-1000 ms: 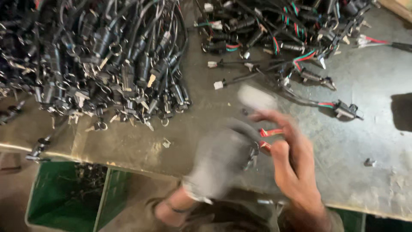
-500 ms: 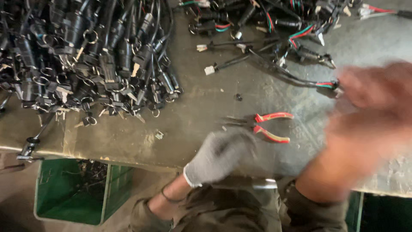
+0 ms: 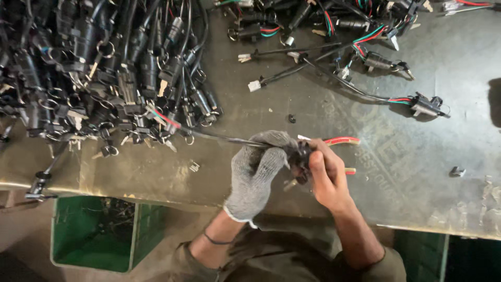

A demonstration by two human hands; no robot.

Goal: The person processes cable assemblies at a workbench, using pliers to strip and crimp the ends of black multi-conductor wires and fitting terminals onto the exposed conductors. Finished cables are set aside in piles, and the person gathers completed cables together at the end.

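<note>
My left hand, in a grey knit glove, and my bare right hand meet over the front middle of the worn metal table. Both grip a small black switch-like part with a thin black cable running left toward a big heap of the same black cabled parts. Red-handled pliers lie on the table just behind my right hand, partly hidden by it.
A looser pile of black parts with red, green and black wires lies at the back right, one connector stretched out alone. A green crate holding dark parts stands on the floor at the front left. Small loose bits dot the table.
My right hand has come back from the far right and joined the gloved left hand. A black cabled part is now held between them, over the pliers.
</note>
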